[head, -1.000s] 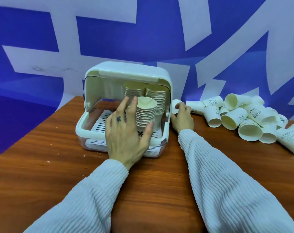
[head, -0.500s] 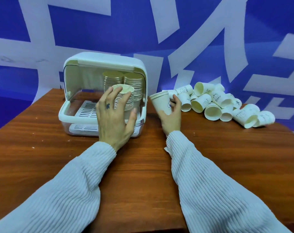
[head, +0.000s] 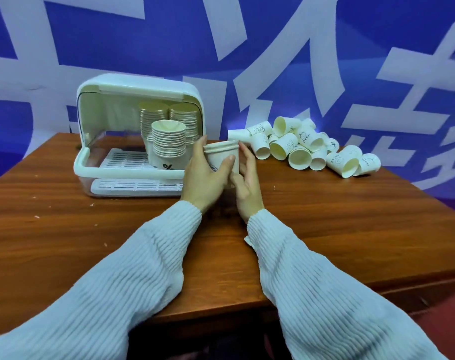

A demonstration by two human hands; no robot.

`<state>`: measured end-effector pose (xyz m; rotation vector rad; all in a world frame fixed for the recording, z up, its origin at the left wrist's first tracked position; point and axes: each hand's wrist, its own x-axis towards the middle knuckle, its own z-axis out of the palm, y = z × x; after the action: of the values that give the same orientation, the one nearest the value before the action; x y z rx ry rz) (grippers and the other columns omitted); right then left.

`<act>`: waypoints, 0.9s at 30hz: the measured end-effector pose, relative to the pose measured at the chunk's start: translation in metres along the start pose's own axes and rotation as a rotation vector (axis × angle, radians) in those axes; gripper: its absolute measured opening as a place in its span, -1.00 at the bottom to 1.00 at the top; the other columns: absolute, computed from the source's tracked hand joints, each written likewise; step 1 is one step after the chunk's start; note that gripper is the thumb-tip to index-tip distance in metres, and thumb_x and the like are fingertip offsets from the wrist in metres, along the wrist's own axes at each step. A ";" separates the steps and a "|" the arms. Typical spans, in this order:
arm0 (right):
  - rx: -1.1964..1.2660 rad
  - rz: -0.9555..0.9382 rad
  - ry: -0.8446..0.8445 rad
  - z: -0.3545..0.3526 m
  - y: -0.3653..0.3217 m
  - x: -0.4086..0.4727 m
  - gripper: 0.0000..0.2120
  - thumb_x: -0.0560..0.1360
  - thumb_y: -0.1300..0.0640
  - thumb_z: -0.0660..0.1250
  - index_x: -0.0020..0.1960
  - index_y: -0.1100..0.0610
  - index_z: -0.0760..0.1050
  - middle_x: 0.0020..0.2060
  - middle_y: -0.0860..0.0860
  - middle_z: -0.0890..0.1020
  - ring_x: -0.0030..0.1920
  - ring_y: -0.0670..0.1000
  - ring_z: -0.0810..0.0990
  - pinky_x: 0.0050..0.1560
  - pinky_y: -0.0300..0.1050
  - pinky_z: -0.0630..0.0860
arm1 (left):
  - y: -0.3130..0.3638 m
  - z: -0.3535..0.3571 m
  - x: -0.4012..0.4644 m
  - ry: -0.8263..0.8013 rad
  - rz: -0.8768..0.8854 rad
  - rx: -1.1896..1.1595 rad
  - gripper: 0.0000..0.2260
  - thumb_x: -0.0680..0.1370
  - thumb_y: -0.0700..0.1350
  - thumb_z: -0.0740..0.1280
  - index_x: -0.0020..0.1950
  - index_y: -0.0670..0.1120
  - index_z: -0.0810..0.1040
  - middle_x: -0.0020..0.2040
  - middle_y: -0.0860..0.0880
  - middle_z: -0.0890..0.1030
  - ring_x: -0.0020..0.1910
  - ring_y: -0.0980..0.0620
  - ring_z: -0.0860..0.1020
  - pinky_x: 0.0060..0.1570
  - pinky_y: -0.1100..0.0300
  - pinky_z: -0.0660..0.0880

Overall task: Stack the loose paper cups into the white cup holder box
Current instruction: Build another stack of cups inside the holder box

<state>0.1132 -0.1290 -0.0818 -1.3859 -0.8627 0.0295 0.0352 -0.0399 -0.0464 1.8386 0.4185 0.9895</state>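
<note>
Bench (head: pixel 65 229): brown wood-grain top; carries everything below.

Cup holder box (head: pixel 132 175): white, lid swung up and back, which leaves the front open for loading. Slatted tray inside.

Stacks in box (head: pixel 169 141): three nested columns, two at the back, one shorter in front, mouths up. The front one likely takes the next cup.

Loose paper cups (head: pixel 299 144): a heap on their sides at the bench's right, well apart from the box, within the right hand's reach.

Left hand (head: pixel 205 175): fingers and thumb curled round the held cup's wall.

Right hand (head: pixel 247 178): fingers nearly straight against the cup's far side, apparently steadying or passing it over.

Held cup (head: pixel 222 158): upright, just beside the box's right front corner.
</note>
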 end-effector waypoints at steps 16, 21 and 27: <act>-1.092 0.158 0.101 -0.065 0.093 0.132 -0.36 0.56 0.04 0.23 0.62 0.04 0.22 0.63 0.05 0.21 0.62 0.15 0.13 0.57 0.12 0.19 | -0.011 0.012 -0.018 0.033 0.093 0.127 -0.33 0.55 0.09 0.44 0.59 0.05 0.22 0.51 0.07 0.39 0.47 0.10 0.38 0.42 -0.05 0.40; -1.192 0.143 0.082 -0.072 0.117 0.165 -0.34 0.56 0.03 0.26 0.62 0.10 0.20 0.58 0.17 0.29 0.60 0.24 0.16 0.59 0.12 0.12 | -0.012 0.014 -0.018 0.017 0.094 0.154 -0.32 0.55 0.10 0.45 0.59 0.12 0.20 0.51 0.14 0.37 0.46 0.18 0.35 0.43 0.04 0.39; -1.195 0.090 0.211 -0.071 0.109 0.167 -0.46 0.56 -0.07 0.34 0.47 0.12 0.39 0.28 0.17 0.46 0.24 0.26 0.48 0.19 0.12 0.43 | -0.009 0.014 -0.020 0.003 0.087 0.159 -0.31 0.54 0.11 0.45 0.58 0.17 0.19 0.51 0.17 0.35 0.45 0.25 0.33 0.41 0.18 0.35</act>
<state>0.3187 -0.0803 -0.0853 -2.4729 -0.6233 -0.6462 0.0353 -0.0569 -0.0661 2.0128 0.4326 1.0439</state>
